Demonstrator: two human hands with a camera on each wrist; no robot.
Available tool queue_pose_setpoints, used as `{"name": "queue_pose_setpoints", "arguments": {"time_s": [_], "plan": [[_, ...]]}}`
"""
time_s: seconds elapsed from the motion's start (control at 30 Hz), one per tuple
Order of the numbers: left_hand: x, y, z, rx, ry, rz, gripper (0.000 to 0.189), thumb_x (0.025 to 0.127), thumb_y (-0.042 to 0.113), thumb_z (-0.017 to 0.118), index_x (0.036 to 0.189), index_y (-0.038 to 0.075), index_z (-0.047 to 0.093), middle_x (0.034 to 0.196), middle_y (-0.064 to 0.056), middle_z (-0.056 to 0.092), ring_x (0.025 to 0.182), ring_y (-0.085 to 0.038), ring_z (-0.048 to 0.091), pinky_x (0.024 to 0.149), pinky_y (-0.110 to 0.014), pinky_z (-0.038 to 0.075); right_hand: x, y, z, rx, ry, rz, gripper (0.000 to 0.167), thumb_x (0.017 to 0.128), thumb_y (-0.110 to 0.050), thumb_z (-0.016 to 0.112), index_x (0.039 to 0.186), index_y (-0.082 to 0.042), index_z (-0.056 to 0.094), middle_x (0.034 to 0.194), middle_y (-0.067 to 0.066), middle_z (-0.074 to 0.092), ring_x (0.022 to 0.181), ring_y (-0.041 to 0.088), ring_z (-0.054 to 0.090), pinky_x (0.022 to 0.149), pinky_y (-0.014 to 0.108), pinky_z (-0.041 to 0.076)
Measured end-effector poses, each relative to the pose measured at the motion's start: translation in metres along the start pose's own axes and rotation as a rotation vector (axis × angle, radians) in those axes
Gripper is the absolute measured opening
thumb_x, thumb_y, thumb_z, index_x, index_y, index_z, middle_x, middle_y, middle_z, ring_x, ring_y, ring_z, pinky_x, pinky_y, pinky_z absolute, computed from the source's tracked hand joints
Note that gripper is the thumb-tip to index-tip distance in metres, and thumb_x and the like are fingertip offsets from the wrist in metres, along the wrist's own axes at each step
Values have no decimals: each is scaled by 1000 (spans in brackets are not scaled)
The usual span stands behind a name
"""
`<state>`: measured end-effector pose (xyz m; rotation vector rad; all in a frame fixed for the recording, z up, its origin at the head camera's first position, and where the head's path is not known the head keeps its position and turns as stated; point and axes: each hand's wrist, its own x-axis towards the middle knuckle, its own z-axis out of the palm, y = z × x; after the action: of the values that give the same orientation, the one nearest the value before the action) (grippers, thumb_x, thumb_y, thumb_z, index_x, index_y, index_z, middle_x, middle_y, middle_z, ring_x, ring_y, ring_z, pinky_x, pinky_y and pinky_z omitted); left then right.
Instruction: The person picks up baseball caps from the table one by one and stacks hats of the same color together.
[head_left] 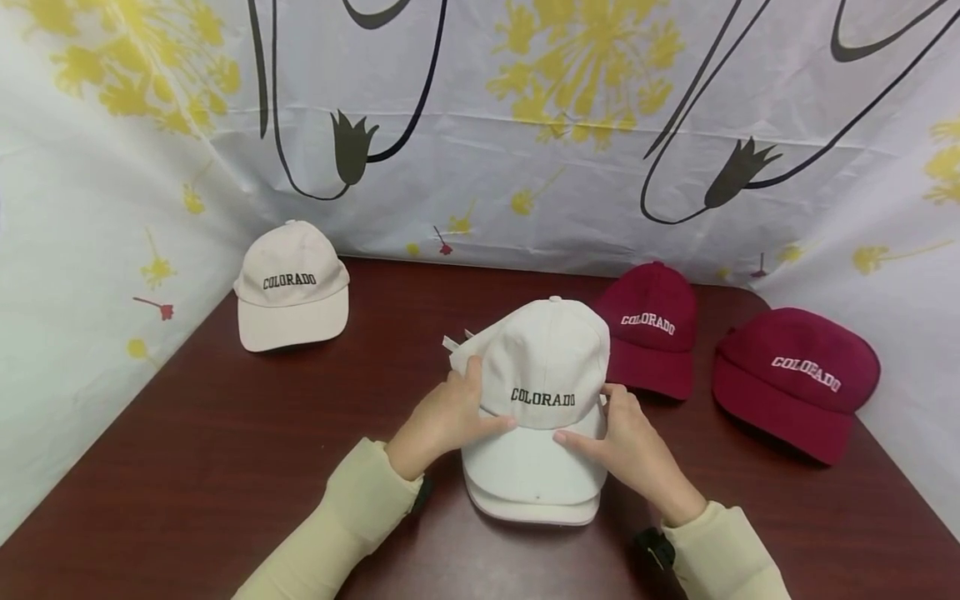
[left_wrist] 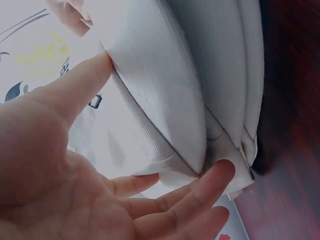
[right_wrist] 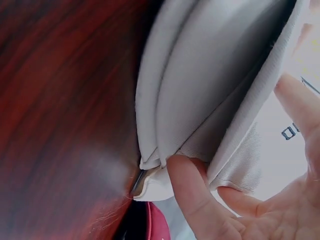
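In the head view, an off-white cap (head_left: 555, 358) lettered COLORADO sits on top of a stack of similar caps. My left hand (head_left: 450, 412) holds its left side, thumb on the brim and fingers against the crown's edge. Opposite it, my right hand (head_left: 626, 433) grips the right side the same way. Both wrist views show the top brim (left_wrist: 155, 85) standing apart from the lower brims (right_wrist: 170, 75), which lie close together beneath it. One fingertip of the right hand touches the corner of the lower brims in the right wrist view.
A single cream cap (head_left: 292, 287) stands at the back left of the dark red-brown table (head_left: 225, 450). Two maroon caps sit on the right, one maroon cap (head_left: 652, 333) partly behind the stack and another maroon cap (head_left: 795, 379) nearer the edge. A patterned white cloth (head_left: 480, 200) hangs behind.
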<state>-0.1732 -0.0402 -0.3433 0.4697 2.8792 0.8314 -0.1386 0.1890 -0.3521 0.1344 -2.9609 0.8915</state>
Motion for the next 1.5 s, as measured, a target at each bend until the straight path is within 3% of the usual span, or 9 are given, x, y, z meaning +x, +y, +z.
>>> {"name": "queue_pose_setpoints", "arguments": {"time_s": [0.33, 0.8, 1.2, 1.5], "plan": [[0, -7, 1, -17, -77, -33, 84, 73, 47, 72, 131, 3, 30, 101, -21, 60, 86, -32, 61, 69, -41, 46, -2, 2, 4, 9, -37, 31, 90, 71, -50, 74, 128, 6, 32, 114, 21, 45, 97, 30, 51, 80, 44, 44], [0, -11, 5, -67, -112, -14, 87, 72, 46, 73, 131, 3, 27, 101, -18, 61, 86, -30, 61, 71, -40, 45, -5, 5, 6, 22, -82, 45, 92, 72, -50, 72, 130, 6, 28, 120, 23, 45, 105, 33, 50, 85, 47, 42], [-4, -9, 6, 8, -35, -13, 84, 71, 52, 72, 128, 5, 33, 106, -22, 56, 85, -34, 60, 67, -42, 46, -8, 4, 1, 42, -52, 9, 88, 73, -49, 72, 127, 7, 32, 115, 23, 46, 101, 32, 49, 82, 46, 42], [-3, -6, -9, 49, 10, -34, 79, 72, 52, 71, 124, 4, 36, 102, -18, 55, 84, -30, 59, 63, -40, 46, -2, 4, -10, 54, -71, -4, 92, 79, -50, 67, 133, 13, 27, 128, 30, 37, 117, 40, 39, 93, 53, 34]]}}
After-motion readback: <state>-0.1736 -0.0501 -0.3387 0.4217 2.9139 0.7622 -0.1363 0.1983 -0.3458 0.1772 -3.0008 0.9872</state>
